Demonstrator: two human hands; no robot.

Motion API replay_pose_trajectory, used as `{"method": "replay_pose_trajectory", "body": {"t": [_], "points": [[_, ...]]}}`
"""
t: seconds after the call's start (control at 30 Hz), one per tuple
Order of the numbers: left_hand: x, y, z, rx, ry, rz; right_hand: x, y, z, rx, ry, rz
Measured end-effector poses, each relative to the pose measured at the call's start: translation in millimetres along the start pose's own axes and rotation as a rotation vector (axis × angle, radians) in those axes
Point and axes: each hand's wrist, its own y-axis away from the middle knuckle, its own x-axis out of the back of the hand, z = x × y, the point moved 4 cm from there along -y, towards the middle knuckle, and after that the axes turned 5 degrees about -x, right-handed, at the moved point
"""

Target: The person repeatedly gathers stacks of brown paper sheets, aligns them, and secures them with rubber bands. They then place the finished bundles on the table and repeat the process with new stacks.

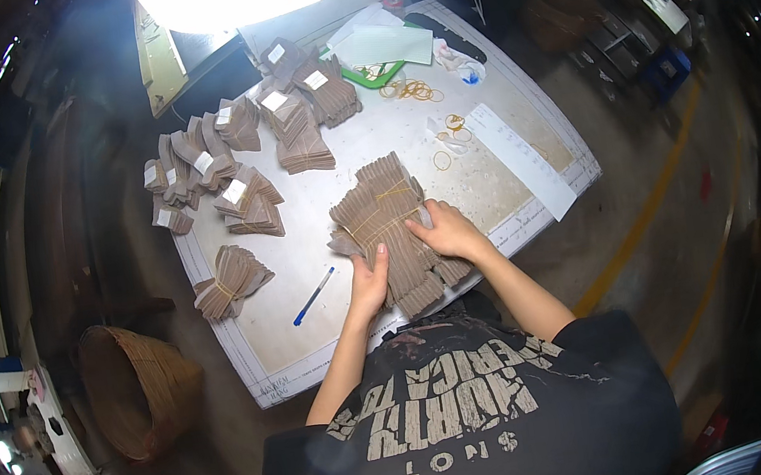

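The large banded bundle of brown layered pieces (399, 252) is at the near edge of the counter (275, 347), in front of the person's black T-shirt (460, 400), between 2 bare hands. It looks light for its bulk and rather soft: the thin layers fan out and would probably flex and slide over each other if pinched at a loose end. Nothing about it suggests fragility; whether it is cloth or leather, I cannot tell. The sounder hold would be at the 2 sides near the middle, where yellow rubber bands (395, 193) cinch the layers.

The left grip (369, 285) is closed on the lower left side, thumb pointing up along the top layers. The right grip (450, 231) is closed on the right side, its thumb lying across the layers just beside a band. Both are spread only as wide as the bundle's edge needs; the fingers underneath are mostly hidden, so how firmly they press cannot be told. A blue pen (314, 297) lies near the left grip, touching nothing else.
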Motion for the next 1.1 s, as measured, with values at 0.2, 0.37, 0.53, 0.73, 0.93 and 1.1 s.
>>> {"method": "replay_pose_trajectory", "body": {"t": [0.2,0.37,0.53,0.73,0.93,1.1], "points": [[5,8,8,0.033,0.033,0.02,1,1,-6,0.037,0.023,0.018],[-1,14,20,0.022,0.057,0.104,38,-20,-10,0.133,0.196,-0.091],[-9,15,20,0.019,0.14,0.162,59,-60,39,0.2,0.264,0.267],[-20,15,14,0.008,0.258,0.305,61,-89,71,0.244,0.296,0.258],[-30,16,14,0.002,0.27,0.369,74,-101,89,0.473,0.071,0.28],[-53,0,13,0.009,0.237,0.347,95,-121,125,0.253,-0.459,0.051]]}}
